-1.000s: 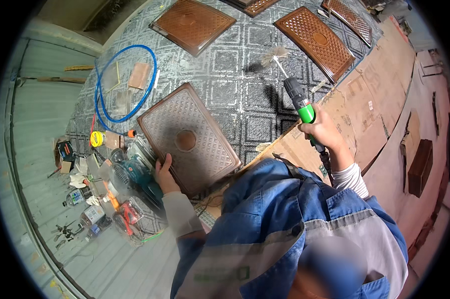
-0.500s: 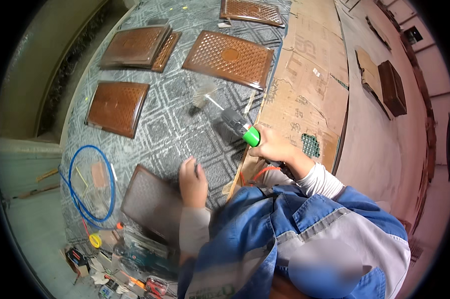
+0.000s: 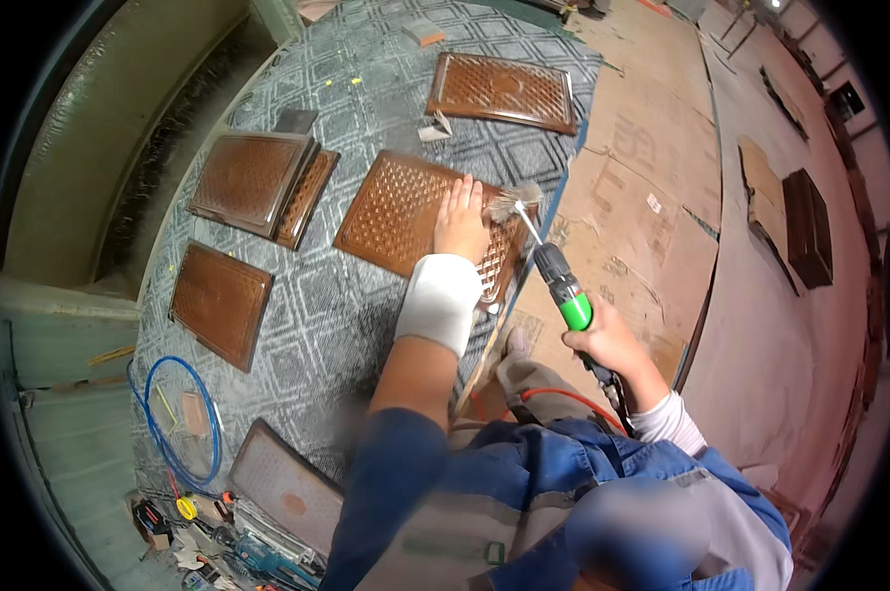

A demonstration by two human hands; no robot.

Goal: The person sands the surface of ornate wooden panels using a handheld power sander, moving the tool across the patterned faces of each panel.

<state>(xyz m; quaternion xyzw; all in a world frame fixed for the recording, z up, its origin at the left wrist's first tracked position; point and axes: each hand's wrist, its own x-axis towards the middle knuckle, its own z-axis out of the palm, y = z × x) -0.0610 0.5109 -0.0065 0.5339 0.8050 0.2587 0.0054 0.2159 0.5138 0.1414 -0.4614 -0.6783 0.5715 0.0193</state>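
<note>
Patterned carpet (image 3: 366, 108), with cardboard (image 3: 622, 197) right of the left fingers (image 3: 466, 192), carries a glossy brown panel (image 3: 396, 212) directly beneath those fingers, which lie flat and grasp nothing.

The brown panel looks stiff and moderately heavy, its studded face perhaps slick (a hold on both short rims seems safest). Its right rim, just right of the left fingers, sits near the carpet's border; a second panel (image 3: 504, 91) lies apart beyond the fingertips, and carpet stretches left of them, likely the roomier side for sliding. Nearer the body, the right fingers (image 3: 578, 341) wrap a green-and-black drill (image 3: 573, 313), whose bristle brush (image 3: 516, 202) overlaps the panel just right of the left fingers; contact is hard to judge.
</note>
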